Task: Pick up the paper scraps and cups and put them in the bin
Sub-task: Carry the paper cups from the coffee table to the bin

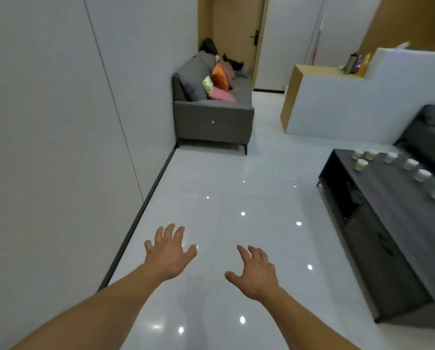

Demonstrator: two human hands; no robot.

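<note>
The left hand (169, 251) hangs over the glossy floor (211, 185), well to the left of the low dark table (393, 203). Its fingers are spread and straight, and it holds nothing. The grey sofa (211, 117) stands beyond the table's far left corner and plays no part in the task. The right hand (255, 271) is nearer the table but apart from it, and is likewise splayed and empty. The cups (410, 164), seven small white ones, stand on the table top. Three are bunched at its far left corner and four are strung along its far edge toward the right. Whether they sit mouth up, or hold anything, cannot be told. No paper scraps and no bin show in this view.

The step in hand looks like the approach, with nothing gathered so far. To do it well, turn toward the table and close in before reaching, since neither hand is within reach of a cup. Find the bin first, so the carry is short and direct. Begin with the bunch at the table's far left corner, one cup per hand, gripped lightly round the wall because thin cups may crush. Lift them level in case of liquid. If they prove empty, nest them into one stack and work rightward along the table's far edge.
</note>
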